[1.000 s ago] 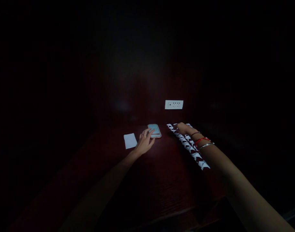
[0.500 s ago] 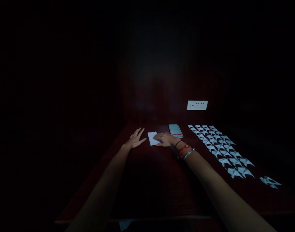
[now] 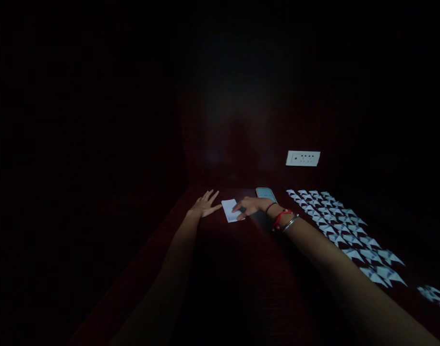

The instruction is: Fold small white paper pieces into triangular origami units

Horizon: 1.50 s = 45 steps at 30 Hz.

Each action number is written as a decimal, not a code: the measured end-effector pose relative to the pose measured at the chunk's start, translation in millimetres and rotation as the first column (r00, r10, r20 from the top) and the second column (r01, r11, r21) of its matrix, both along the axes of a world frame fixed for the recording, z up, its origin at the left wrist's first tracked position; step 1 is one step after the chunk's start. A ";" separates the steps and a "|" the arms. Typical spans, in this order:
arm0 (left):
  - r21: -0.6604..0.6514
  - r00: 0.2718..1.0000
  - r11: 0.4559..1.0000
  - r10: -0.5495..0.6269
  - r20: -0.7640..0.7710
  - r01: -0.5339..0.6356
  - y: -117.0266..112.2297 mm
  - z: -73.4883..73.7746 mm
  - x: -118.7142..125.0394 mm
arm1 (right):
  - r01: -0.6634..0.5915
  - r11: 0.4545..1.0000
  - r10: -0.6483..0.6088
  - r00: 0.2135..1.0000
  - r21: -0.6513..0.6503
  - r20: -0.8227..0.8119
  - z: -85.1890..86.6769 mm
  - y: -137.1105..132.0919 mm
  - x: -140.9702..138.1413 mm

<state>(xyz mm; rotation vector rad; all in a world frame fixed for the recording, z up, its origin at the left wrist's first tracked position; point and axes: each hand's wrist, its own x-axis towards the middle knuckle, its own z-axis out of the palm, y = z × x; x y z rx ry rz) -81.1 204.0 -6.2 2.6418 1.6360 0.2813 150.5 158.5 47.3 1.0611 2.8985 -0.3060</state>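
A small stack of white paper sheets (image 3: pixel 229 211) lies on the dark red table ahead of me. My right hand (image 3: pixel 251 205) rests over its right side, index finger on the top sheet and thumb apart near the lower right corner. The other fingers of that hand look curled, and part of the paper is hidden under it. To the left of the stack, my left hand (image 3: pixel 204 205) lies on the table with fingers spread, holding nothing. Its thumb tip comes close to the paper's left edge; whether they touch is unclear.
A lit phone (image 3: pixel 266 193) lies behind my right hand. Rows of several folded white paper shapes (image 3: pixel 344 226) cover the table's right side, with more folded paper (image 3: pixel 435 296) nearer me. A white socket panel (image 3: pixel 302 158) is on the wall. The surroundings are very dark.
My right hand has gone from lying flat over the paper to touching it with index finger and thumb apart. My left hand stays spread. The view has shifted slightly left.
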 end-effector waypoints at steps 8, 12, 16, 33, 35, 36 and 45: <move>0.001 0.999 1.000 0.031 -0.041 -0.031 8.6 -1.5 4.4 | -0.018 0.955 0.008 0.999 -0.297 -0.036 8.3 25.1 -4.0; 0.020 0.998 0.999 0.029 -0.047 -0.028 6.1 -0.2 6.5 | -0.001 0.929 -0.043 0.993 -0.371 -0.109 5.6 36.5 -5.0; 0.058 0.999 0.998 0.010 -0.051 -0.007 2.3 2.8 7.1 | 0.018 0.913 -0.118 0.968 -0.408 -0.222 8.2 41.3 -7.6; 0.014 0.993 0.995 0.104 -0.054 -0.103 -3.2 -0.3 4.5 | 0.163 0.827 -0.553 0.409 -0.538 -0.726 11.8 34.0 62.7; -0.005 0.991 0.992 0.125 -0.054 -0.125 -4.4 -2.8 4.2 | 0.165 0.816 -0.575 0.339 -0.555 -0.745 9.0 28.9 70.1; -0.010 0.990 0.991 0.134 -0.054 -0.135 -5.5 -3.9 4.3 | 0.159 0.811 -0.583 0.309 -0.564 -0.752 7.5 25.6 73.4; -0.005 0.984 0.984 0.176 -0.037 -0.176 -16.5 -9.1 9.6 | 0.027 0.727 -0.660 0.300 -0.686 -0.689 -10.6 -18.3 101.4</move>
